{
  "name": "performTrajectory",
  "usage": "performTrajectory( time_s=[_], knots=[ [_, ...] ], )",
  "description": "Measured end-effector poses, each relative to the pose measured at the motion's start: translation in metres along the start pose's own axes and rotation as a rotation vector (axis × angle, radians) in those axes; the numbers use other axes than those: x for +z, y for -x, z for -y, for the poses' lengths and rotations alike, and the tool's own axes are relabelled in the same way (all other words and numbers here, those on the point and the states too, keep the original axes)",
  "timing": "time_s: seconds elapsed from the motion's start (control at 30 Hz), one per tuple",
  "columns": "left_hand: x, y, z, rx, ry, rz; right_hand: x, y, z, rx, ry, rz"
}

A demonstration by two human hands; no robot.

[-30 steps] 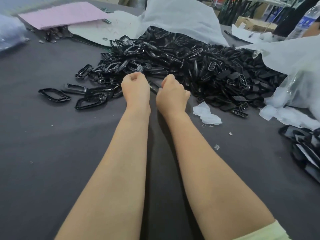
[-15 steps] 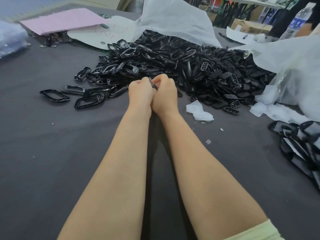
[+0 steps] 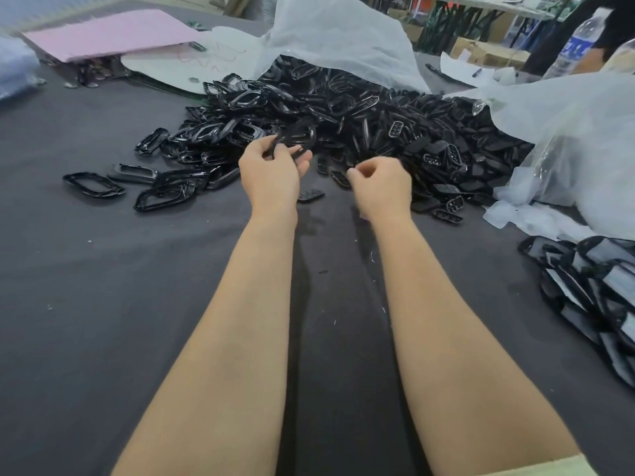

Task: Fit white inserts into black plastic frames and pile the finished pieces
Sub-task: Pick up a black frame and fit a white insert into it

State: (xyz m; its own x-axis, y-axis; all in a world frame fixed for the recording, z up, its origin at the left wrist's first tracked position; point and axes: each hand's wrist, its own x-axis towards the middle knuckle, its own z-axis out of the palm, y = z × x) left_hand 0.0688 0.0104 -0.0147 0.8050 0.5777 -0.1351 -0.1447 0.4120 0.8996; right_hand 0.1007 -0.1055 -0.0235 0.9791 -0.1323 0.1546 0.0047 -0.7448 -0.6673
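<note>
Pinching a black frame [image 3: 292, 145] by its lower edge, the left hand [image 3: 271, 173] is hovering apart from the right hand [image 3: 381, 188], whose fingers are curling inward; if they are holding something, I cannot tell. Just beyond both hands a heap of black parts [image 3: 343, 111] is lying, and to the right of the right hand the pile of finished pieces [image 3: 584, 286] is resting

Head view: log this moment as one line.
left hand grips black frame | right hand curled, hold unclear | frame heap behind | finished pile far right

Bright even light, soft shadows, blurred warped edges.
</note>
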Motion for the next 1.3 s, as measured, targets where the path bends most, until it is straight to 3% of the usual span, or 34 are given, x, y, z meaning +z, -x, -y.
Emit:
performTrajectory(
  time_s=[0.13, 0.37, 0.57, 0.73, 0.9, 1.03, 1.3],
  knots=[
    [0.0, 0.002, 0.001, -0.009, 0.013, -0.002, 0.018, 0.004, 0.001, 0.025, 0.333, 0.035],
    [-0.001, 0.002, 0.004, -0.04, 0.004, -0.017, 0.019, 0.003, 0.002, -0.023, 0.169, -0.084],
    [0.0, 0.004, 0.002, -0.046, 0.048, -0.017, 0.031, 0.001, 0.008, -0.178, 0.325, 0.093],
    [-0.003, 0.001, 0.005, -0.051, 0.021, -0.009, 0.038, -0.001, 0.013, -0.214, 0.399, 0.027],
    [0.002, 0.001, 0.009, -0.047, -0.012, 0.023, 0.022, 0.001, 0.012, -0.195, -0.171, -0.102],
    [0.01, 0.009, 0.012, -0.034, -0.051, 0.063, -0.003, 0.003, 0.007, 0.007, -0.714, -0.167],
    [0.029, 0.05, 0.026, -0.041, -0.05, 0.219, -0.047, 0.023, -0.023, 0.202, -1.176, -0.12]
  ],
)
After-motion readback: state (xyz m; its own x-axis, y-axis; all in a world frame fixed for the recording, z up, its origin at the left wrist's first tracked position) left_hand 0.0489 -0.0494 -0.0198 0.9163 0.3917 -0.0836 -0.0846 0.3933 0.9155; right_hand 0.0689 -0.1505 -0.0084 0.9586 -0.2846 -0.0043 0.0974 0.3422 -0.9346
